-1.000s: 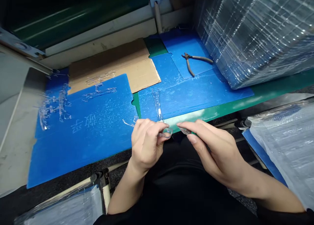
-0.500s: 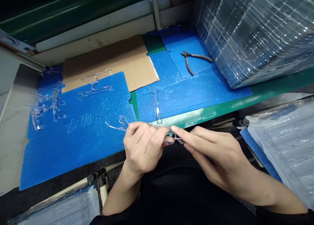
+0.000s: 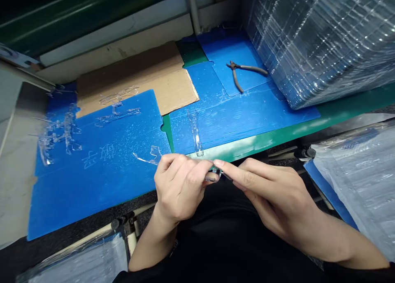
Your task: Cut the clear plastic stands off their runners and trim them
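Note:
My left hand (image 3: pixel 179 186) is closed around a clear plastic part (image 3: pixel 145 158); a thin bent arm of it sticks out on the left, and its other end shows by my thumb. Most of the part is hidden by my fingers. My right hand (image 3: pixel 274 192) is closed in a pinch at that right end, its index fingertip touching or almost touching my left thumb. A thin, flat, shiny edge shows under the right fingers; what it belongs to is hidden. Just beyond the hands, a long clear plastic piece (image 3: pixel 195 134) lies on the blue sheet (image 3: pixel 247 118).
Several clear plastic frames (image 3: pixel 58 134) lie at the left, with another (image 3: pixel 117 108) partly over the cardboard (image 3: pixel 166 77). Grey-handled nippers (image 3: pixel 239 71) lie open at the back. A tall stack of clear trays (image 3: pixel 324 48) stands at right. Wrapped bundles (image 3: pixel 370 171) flank me below table height.
The right fingers have shifted slightly against the part's end, and less of the thin shiny edge shows. The left hand keeps its hold. The view has moved a little.

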Motion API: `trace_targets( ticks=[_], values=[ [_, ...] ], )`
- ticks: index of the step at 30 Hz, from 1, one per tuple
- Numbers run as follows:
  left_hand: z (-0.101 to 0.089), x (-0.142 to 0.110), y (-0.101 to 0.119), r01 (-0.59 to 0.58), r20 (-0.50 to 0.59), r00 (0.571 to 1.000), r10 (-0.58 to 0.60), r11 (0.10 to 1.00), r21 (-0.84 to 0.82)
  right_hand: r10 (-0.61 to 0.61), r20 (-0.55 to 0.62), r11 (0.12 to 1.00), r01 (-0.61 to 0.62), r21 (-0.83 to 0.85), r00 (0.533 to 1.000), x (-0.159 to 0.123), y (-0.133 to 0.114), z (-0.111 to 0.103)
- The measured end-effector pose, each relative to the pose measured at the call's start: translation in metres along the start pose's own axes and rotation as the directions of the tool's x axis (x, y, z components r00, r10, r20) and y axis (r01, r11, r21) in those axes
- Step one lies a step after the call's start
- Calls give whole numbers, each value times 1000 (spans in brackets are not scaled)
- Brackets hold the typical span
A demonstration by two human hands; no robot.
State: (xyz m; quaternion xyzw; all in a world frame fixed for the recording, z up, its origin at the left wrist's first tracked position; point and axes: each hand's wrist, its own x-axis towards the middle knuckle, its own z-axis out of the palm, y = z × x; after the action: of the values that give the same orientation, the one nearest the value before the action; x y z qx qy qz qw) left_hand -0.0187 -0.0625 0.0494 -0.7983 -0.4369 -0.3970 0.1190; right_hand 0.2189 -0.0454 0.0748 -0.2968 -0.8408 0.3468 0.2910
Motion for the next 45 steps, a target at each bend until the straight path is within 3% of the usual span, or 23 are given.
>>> trace_targets(
  ticks=[6, 14, 19, 21, 24, 27, 30, 32, 35, 38, 45],
  values=[
    [0, 3, 0, -1, 15, 1000, 1, 1000, -6, -6, 11, 993, 7, -121, 1000, 2, -1, -6],
    [-7, 9, -1, -4, 128, 992, 6, 1000, -18, -70, 15, 929, 70, -364, 997, 3, 4, -11],
    [-13, 14, 2, -15, 259, 966, 24, 999, -35, -69, -113, 880, 7, -475, 991, 14, 15, -20],
    [-14, 18, 3, 15, 323, 946, 4, 998, -56, -24, -198, 935, -48, -352, 980, 20, 15, -22],
    [-15, 27, 2, 42, 380, 925, 3, 993, -108, 102, -198, 995, -104, -1, 975, 26, 10, -16],
    [-16, 37, 0, 48, 433, 901, 13, 990, -130, 228, -171, 956, -187, 228, 958, 29, 5, -6],
    [-22, 41, -3, 60, 535, 844, 31, 987, -151, 340, -197, 892, -249, 378, 919, 31, 5, 0],
    [-30, 39, -7, 42, 557, 830, 29, 993, -114, 417, -196, 836, -290, 466, 887, 31, 8, 0],
    [-43, 31, -13, -3, 492, 870, 11, 1000, -18, 512, -185, 756, -337, 562, 839, 27, 10, -1],
    [-52, 25, -16, -22, 433, 901, 30, 999, -23, 542, -167, 703, -335, 628, 824, 21, 10, -1],
    [-47, 35, -9, -111, 342, 929, 144, 987, -115, 604, -152, 627, -349, 696, 782, 2, 10, -4]
  ],
)
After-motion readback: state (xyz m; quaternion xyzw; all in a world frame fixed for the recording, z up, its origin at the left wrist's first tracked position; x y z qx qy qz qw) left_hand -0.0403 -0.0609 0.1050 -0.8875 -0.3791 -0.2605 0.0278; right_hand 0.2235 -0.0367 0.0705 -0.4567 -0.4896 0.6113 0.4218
